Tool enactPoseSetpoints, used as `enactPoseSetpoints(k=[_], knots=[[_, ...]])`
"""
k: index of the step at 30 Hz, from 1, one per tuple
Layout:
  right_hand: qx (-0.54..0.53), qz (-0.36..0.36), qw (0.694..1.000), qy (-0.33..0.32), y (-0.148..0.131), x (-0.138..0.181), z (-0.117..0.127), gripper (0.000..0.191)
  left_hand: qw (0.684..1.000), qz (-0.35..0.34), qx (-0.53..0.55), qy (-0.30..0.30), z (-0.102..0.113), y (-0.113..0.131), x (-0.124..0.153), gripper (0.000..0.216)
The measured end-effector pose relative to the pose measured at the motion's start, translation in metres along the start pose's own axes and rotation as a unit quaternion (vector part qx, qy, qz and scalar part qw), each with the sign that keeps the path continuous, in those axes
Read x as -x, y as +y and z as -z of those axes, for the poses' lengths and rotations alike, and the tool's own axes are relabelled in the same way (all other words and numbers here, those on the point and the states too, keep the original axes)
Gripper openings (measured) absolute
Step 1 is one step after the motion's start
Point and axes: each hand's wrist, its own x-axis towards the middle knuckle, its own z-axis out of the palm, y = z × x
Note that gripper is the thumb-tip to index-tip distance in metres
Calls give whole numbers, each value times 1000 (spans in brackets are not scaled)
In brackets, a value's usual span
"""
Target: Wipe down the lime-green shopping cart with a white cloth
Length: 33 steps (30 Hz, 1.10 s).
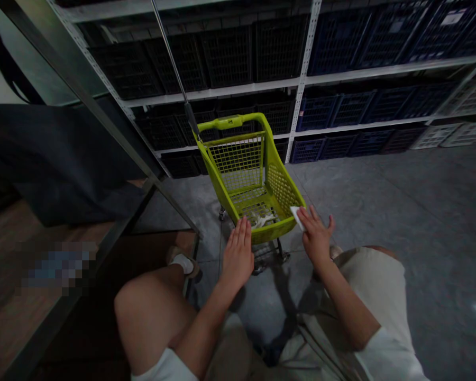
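Observation:
A small lime-green shopping cart (249,174) stands on the grey floor right in front of my knees. My left hand (238,253) is stretched out flat, fingers together, its fingertips at the cart's near rim. My right hand (316,233) is spread flat at the cart's near right corner, with a white cloth or paper (297,216) under its fingertips. Something pale and crumpled (261,218) lies on the bottom of the cart's basket.
Metal shelving (301,79) full of dark plastic crates lines the back wall. A metal rack frame (143,174) with a wooden shelf and dark fabric stands at my left. A thin pole (174,63) leans by the cart's handle. Grey floor spreads to the right.

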Motion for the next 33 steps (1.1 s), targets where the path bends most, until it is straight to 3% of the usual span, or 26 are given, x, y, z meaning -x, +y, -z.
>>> enactPoseSetpoints(k=[3, 6, 8, 10, 13, 16, 18, 20, 22, 26, 28, 30, 33], knots=[[-25, -12, 1000, 2, -38, 3, -9, 73, 1000, 2, 0, 6, -4, 4, -2, 86], [-65, 61, 995, -40, -91, 10, -18, 75, 1000, 17, -11, 21, -7, 7, -2, 80], [-81, 114, 988, -62, -111, 14, -19, 75, 999, 26, -21, 25, -7, 7, 0, 76], [-88, 149, 982, -73, -108, 14, -15, 75, 999, 31, -30, 21, -4, 6, 1, 74], [-76, 156, 983, -64, -66, 8, -7, 74, 999, 33, -34, 11, 1, 3, 3, 79], [-37, 92, 995, -24, -16, 0, 0, 72, 999, 33, -24, 5, 4, 2, 4, 86], [-16, 44, 999, 0, -1, -5, 0, 70, 999, 28, -15, 2, 3, 4, 3, 88], [-12, 9, 1000, 10, -9, -6, -3, 68, 1000, 26, -7, 4, 1, 5, 2, 90], [-32, 2, 999, -1, -38, -4, -8, 67, 999, 30, 0, 12, -2, 6, 1, 91], [-101, 67, 990, -68, -110, 3, -19, 68, 999, 39, -7, 7, -5, 2, 0, 82], [-120, 101, 983, -92, -128, 5, -21, 69, 999, 49, -18, -3, -4, 0, -1, 78], [-123, 126, 979, -102, -125, 5, -19, 70, 998, 55, -26, -7, -1, -1, -1, 77], [-101, 141, 980, -96, -89, 2, -11, 71, 998, 54, -23, -4, 2, -1, -2, 82]])
